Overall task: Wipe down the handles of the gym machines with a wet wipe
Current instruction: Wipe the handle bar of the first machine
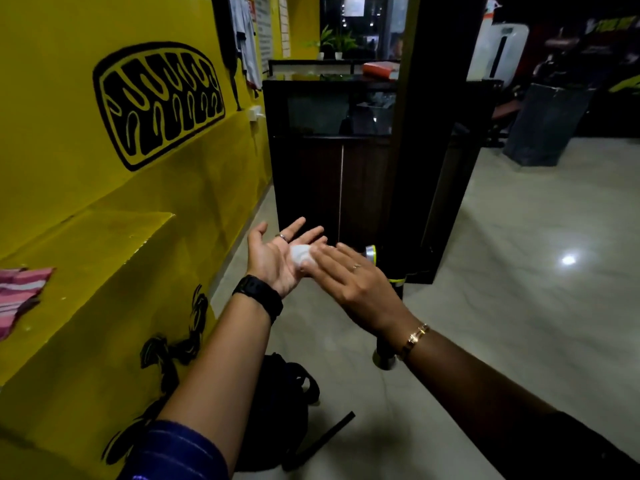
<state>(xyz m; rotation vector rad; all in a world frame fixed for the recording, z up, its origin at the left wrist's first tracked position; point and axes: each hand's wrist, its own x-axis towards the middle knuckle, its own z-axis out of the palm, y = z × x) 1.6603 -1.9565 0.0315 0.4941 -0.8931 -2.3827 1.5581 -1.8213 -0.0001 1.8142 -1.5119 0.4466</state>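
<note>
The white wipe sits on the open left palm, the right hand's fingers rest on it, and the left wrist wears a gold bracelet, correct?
No. In the head view the left wrist wears a black watch; the gold bracelet is on the right wrist. The rest holds: the white wipe lies on the open left hand, fingers of the right hand on it.

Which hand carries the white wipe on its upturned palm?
The left hand, with the black watch: its palm faces up under the wipe. The right hand, with the gold bracelet, is palm down, touching the wipe.
</note>
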